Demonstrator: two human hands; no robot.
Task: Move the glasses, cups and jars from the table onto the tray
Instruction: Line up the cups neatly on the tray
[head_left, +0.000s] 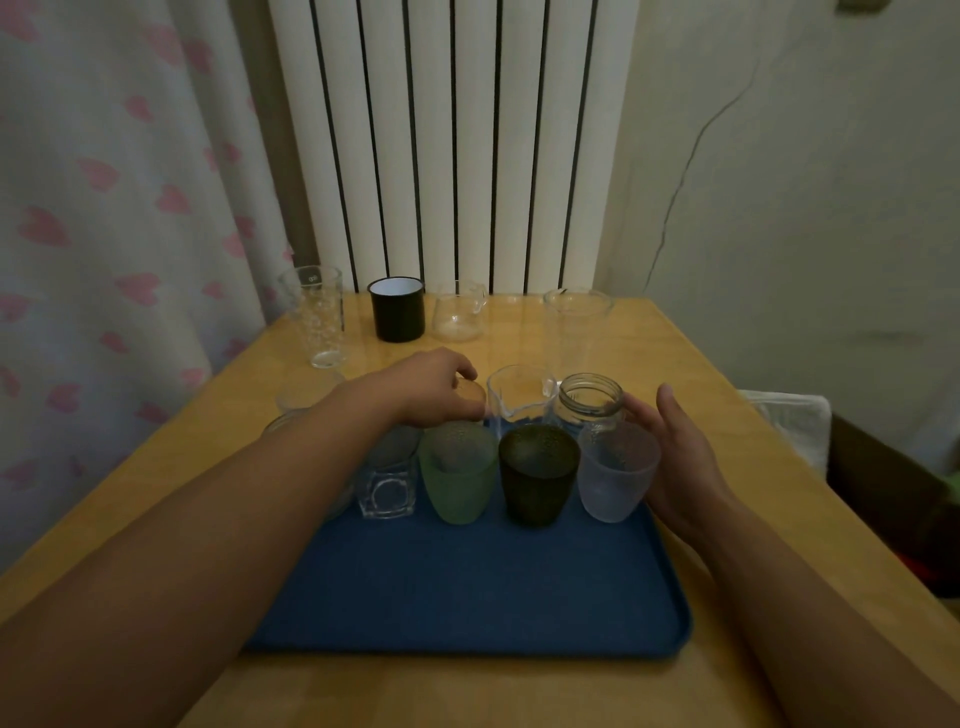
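Your left hand (434, 382) is curled over the top of a small glass (470, 393) at the far edge of the blue tray (467, 587), fingers (462, 370) wrapped round its rim, likely setting it into the back row beside the clear beaker (519, 397). Your right hand (675, 457) stands with its fingers relaxed and straight next to the screw-top jar (592, 402) and the frosted cup (615, 473), holding nothing, probably steadying that corner. The green cup (458, 475) and dark cup (538, 475) sit packed tight on the tray, leaving its near half free. Beyond the tray, on the desk (675, 353), wait a black mug (397, 309), a tall glass (317, 322) and a small pitcher (460, 312)
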